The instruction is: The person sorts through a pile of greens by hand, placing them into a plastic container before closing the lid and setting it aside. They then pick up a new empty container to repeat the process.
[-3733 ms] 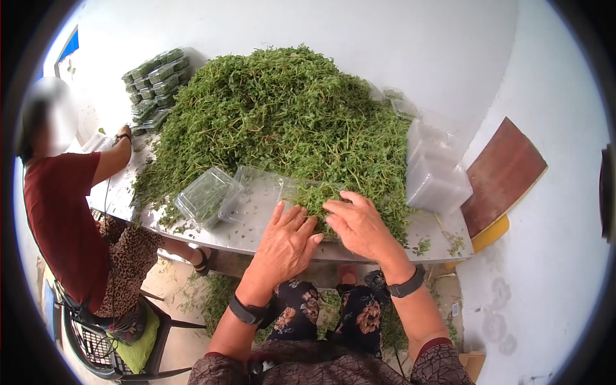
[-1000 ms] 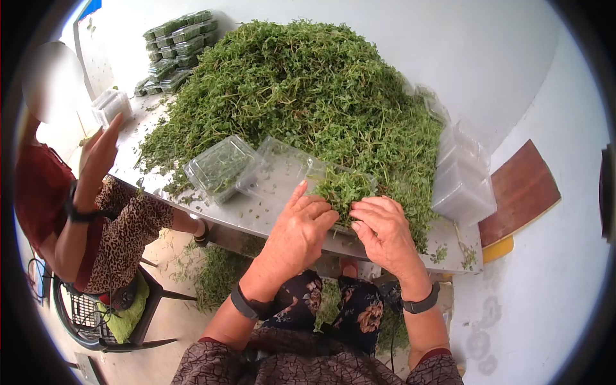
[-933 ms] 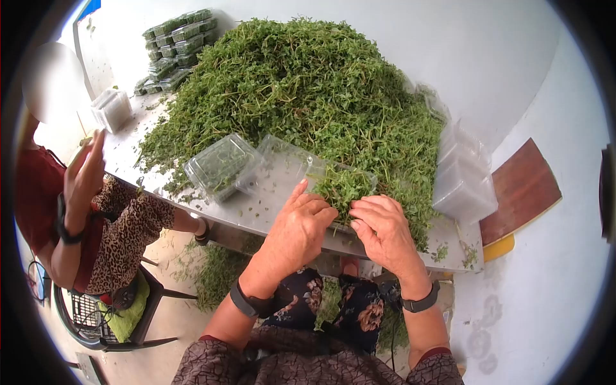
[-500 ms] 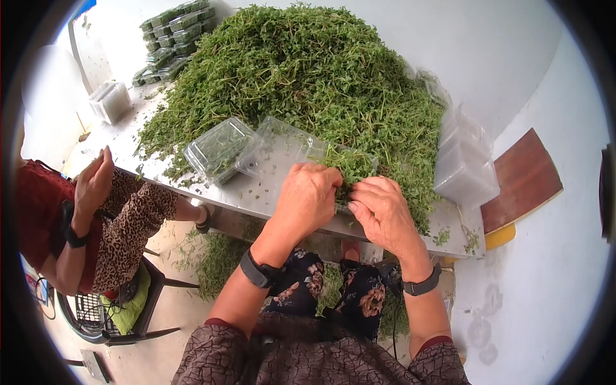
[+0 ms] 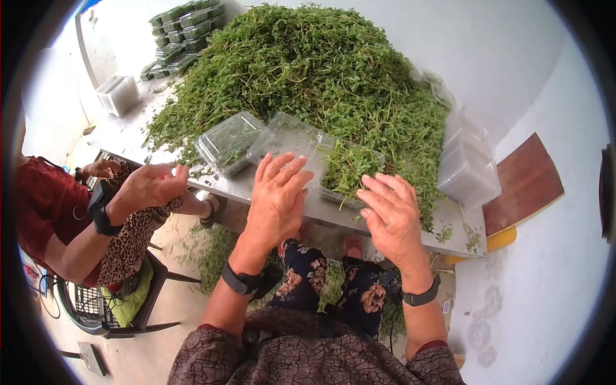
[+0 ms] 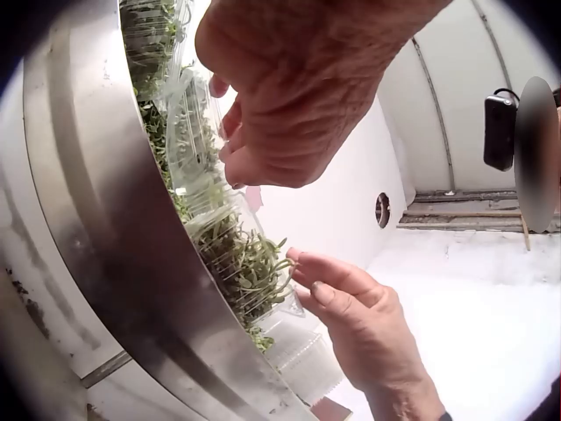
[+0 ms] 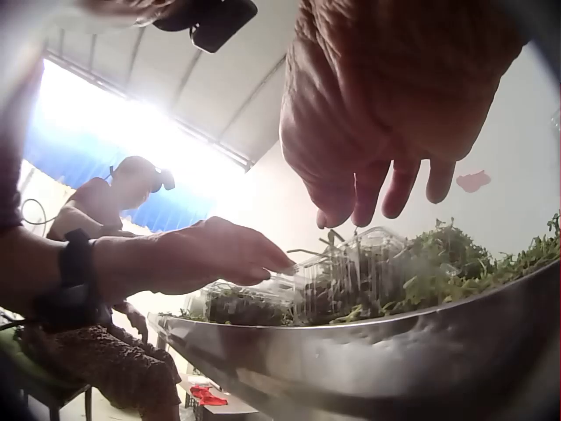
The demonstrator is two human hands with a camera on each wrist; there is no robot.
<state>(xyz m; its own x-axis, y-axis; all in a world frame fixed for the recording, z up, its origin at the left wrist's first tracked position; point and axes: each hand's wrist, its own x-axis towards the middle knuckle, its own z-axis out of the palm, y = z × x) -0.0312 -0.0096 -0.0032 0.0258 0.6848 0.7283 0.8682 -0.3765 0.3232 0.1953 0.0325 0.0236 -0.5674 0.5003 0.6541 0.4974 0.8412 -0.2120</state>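
A clear open container filled with loose green sprigs lies at the table's front edge, its empty lid spread out to the left. My left hand hovers in front of that lid, fingers apart and holding nothing. At the container's right side is my right hand, fingers loosely bent, its fingertips close to the sprigs; the right wrist view shows this hand above the greens. A closed container of greens sits left of the lid. Behind rises a large heap of greens.
Stacked clear empty containers stand at the table's right; filled ones are piled at the back left beside more empties. Another person sits at the left with an arm raised near the metal table.
My left hand has let go of the sprigs and moved left, its fingers spreading. My right hand has shifted slightly right. The other person's arm has reached toward the table.
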